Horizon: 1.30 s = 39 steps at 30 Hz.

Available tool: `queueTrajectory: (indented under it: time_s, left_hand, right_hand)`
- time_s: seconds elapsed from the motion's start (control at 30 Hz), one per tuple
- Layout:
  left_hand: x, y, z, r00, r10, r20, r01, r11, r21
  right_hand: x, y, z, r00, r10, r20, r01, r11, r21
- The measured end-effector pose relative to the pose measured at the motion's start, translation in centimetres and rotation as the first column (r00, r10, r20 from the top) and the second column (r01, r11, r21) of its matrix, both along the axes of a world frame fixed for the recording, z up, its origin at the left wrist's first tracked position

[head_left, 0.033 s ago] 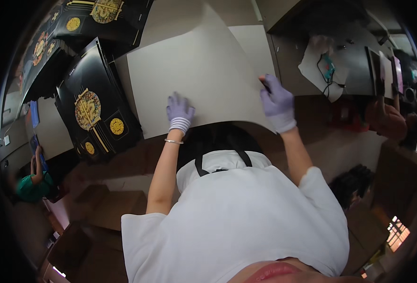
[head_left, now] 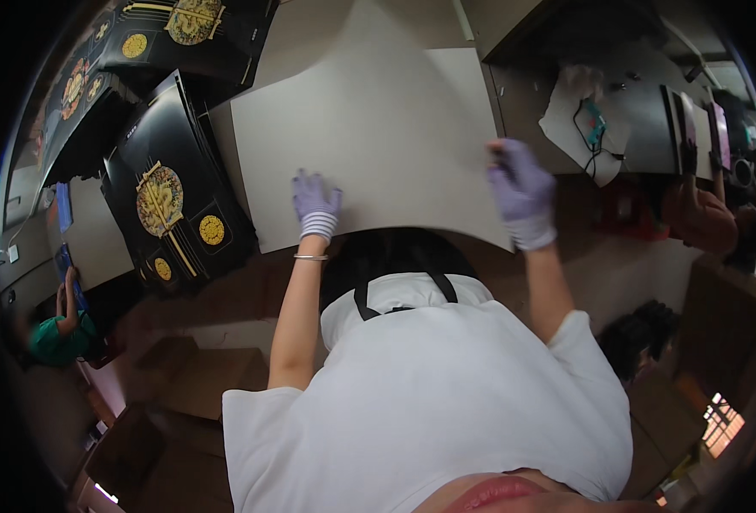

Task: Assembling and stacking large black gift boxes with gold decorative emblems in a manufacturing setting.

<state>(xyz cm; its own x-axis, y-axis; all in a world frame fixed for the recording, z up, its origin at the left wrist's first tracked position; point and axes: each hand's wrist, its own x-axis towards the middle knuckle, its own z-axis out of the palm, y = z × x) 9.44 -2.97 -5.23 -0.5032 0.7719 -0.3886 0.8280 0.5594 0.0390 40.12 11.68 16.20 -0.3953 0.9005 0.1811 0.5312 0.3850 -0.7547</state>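
My left hand (head_left: 315, 203), in a lilac glove with a striped cuff, lies with fingers spread on a large pale grey sheet (head_left: 369, 145). That sheet's near edge bows over the table edge, and its far part rises to a bent corner. A second pale sheet (head_left: 463, 73) shows from under it at the far right. My right hand (head_left: 521, 190), gloved alike and slightly blurred, is closed just beside the sheet's right edge. A small dark thing shows at its fingertips, too unclear to name.
Stacks of black printed boards (head_left: 177, 184) with gold and round food pictures stand to the left. At right, a teal corded tool (head_left: 597, 132) lies on a white scrap. Another person works at far left, in a green sleeve (head_left: 60, 338); a further person's arm (head_left: 698, 218) shows at far right.
My right hand has moved right and slightly down, off the sheet's edge. My left hand has slid a little left. The sheet's right part has shifted rightward.
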Motion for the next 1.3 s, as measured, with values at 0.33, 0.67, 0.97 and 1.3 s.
queueTrajectory:
  time_s: [0.33,0.67,0.97,1.3]
  left_hand:
    - [-5.4,-1.9,7.5,0.560,0.273,0.782,-0.809,0.384,0.445]
    - [0.5,4.9,11.1,0.996,0.092,0.013,-0.079,0.770,0.633]
    - [3.4,6.8,1.1,0.998,-0.027,-0.065,0.057,0.852,0.520]
    - [-4.1,2.9,0.4,0.600,-0.097,0.794,-0.709,0.395,0.584]
  right_hand:
    - [20.9,9.3,-6.7,0.865,-0.320,-0.386,0.155,0.903,-0.401]
    - [-4.9,4.9,-10.7,0.962,0.264,0.065,-0.269,0.959,0.085]
    - [-13.6,1.7,-21.8,0.780,0.264,0.568,-0.466,0.850,0.245]
    - [-6.9,9.4,-18.2,0.905,0.228,-0.358,-0.268,0.961,-0.067]
